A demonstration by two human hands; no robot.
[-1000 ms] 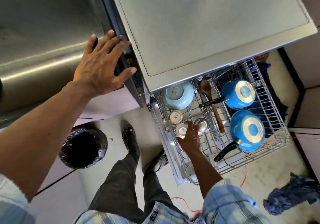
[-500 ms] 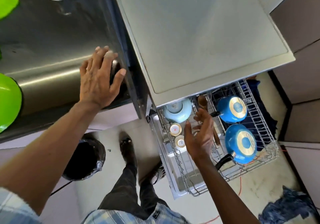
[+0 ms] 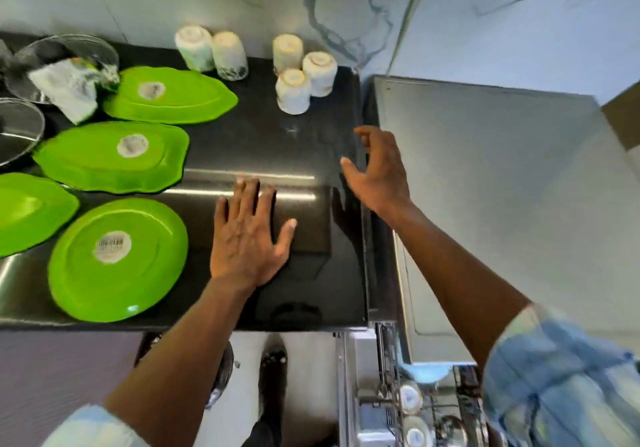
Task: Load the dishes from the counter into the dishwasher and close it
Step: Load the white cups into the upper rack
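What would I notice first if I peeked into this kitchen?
The bright green plates jump out first, spread over the left of the dark counter. Next come the white cups turned upside down at its back, and the left hand lying flat in the middle, with the right hand open near its right edge.

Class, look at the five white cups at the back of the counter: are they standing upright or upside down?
Upside down: the white cups show closed, ringed bases on top, rims down on the counter.
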